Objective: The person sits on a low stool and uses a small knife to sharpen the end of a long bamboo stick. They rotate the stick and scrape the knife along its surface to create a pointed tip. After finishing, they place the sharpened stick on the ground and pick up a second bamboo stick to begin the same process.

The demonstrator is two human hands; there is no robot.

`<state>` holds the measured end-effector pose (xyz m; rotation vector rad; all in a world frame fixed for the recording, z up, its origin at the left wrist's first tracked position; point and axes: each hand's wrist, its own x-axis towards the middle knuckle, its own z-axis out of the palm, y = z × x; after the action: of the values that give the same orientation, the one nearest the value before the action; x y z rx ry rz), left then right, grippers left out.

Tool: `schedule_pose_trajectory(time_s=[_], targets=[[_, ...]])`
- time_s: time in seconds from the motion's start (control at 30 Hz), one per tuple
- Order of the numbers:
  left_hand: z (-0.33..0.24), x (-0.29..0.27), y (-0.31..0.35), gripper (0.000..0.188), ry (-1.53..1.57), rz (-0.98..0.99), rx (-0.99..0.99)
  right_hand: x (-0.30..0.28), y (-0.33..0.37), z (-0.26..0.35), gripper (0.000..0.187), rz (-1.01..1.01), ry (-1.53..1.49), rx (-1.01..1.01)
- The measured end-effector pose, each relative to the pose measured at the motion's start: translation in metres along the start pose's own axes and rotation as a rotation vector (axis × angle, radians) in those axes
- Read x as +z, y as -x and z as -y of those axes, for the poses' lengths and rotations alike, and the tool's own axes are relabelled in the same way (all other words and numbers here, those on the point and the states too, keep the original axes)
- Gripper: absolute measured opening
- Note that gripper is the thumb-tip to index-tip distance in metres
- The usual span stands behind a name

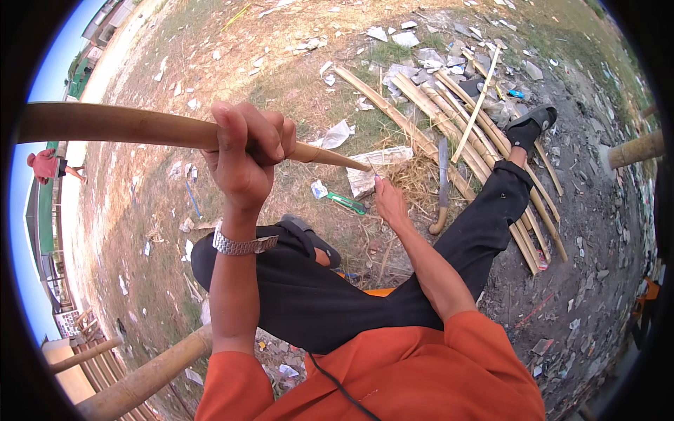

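My left hand (249, 151) is wrapped round a long bamboo strip (119, 125), raised and slanting away to the left, its thin end reaching down toward a whitish wooden board (397, 156). At that thin end my right hand (392, 205) is closed on a thin, narrow tool (372, 167), too small to name surely. Its tip is by the strip's end. Beside the right hand lie a green box cutter (346, 203) and a large knife (443, 182) with a curved wooden handle. The right palm and most finger pads are hidden.
Split bamboo pieces (460, 144) lie piled at the right, partly beside my outstretched leg. Bamboo poles stand at the lower left (151, 372) and right edge (635, 149). Paper scraps litter the ground. Another person (48, 166) is far off at the left.
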<state>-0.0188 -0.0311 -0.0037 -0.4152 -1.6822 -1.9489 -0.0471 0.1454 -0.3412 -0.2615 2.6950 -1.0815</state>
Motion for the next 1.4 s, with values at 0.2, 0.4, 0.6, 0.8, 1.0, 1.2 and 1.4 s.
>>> schedule_pose_trajectory(time_s=[0.2, 0.4, 0.6, 0.8, 1.0, 1.2, 1.4], targets=[[-0.008, -0.011, -0.002, 0.054, -0.039, 0.051, -0.03, -0.017, 0.011, 0.054, 0.044, 0.107, -0.214, -0.058], [-0.003, -0.006, -0.005, 0.054, -0.002, 0.076, -0.02, -0.007, -0.006, 0.018, 0.051, 0.144, 0.027, 0.134], [-0.006, -0.019, -0.003, 0.056, -0.014, 0.102, -0.018, -0.038, 0.009, 0.064, 0.045, 0.188, -0.417, 0.042], [-0.001, -0.014, -0.005, 0.056, 0.079, 0.195, -0.013, -0.011, 0.0, 0.038, 0.047, 0.107, -0.117, 0.054], [-0.002, -0.015, -0.003, 0.055, 0.013, 0.141, -0.005, -0.004, 0.007, 0.023, 0.051, 0.114, -0.112, 0.142], [-0.003, -0.009, -0.007, 0.055, 0.003, 0.094, -0.024, 0.003, 0.001, 0.019, 0.051, 0.157, -0.054, 0.148], [-0.006, -0.016, -0.003, 0.054, -0.026, 0.025, -0.028, -0.008, 0.001, 0.044, 0.052, 0.156, -0.104, 0.119]])
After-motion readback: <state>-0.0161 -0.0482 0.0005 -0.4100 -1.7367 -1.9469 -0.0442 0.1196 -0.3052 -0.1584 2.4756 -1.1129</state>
